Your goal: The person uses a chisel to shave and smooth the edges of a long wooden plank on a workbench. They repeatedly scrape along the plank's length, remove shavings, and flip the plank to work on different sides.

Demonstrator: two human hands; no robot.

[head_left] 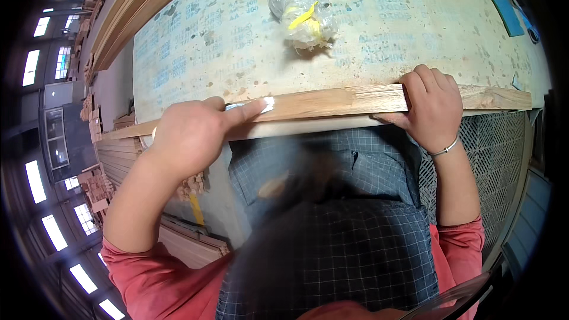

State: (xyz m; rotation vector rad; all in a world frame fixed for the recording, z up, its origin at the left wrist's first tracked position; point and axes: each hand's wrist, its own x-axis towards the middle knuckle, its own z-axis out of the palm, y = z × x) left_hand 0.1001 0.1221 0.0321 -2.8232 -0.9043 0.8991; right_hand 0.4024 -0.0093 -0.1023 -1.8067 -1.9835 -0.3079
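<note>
A long, narrow wooden strip (332, 102) lies crosswise along the near edge of the worktable. My right hand (432, 104) grips it right of the middle, fingers over the far side and thumb underneath. My left hand (192, 130) is closed at the strip's left part, its index finger stretched along the wood. A thin white and pale blue piece (268, 104) shows by that fingertip; most of what this hand holds is hidden under it. Beyond the strip sits a clear plastic bag (301, 12) tied with a yellow strip.
The worktable (195, 53) has a pale, stained covering with blue print. Long wooden boards (127, 24) lie beyond its left edge. A blue flat block (505, 15) rests at the far right. Stacked wood (186, 243) stands below on the left. A checked dark apron (349, 243) covers my front.
</note>
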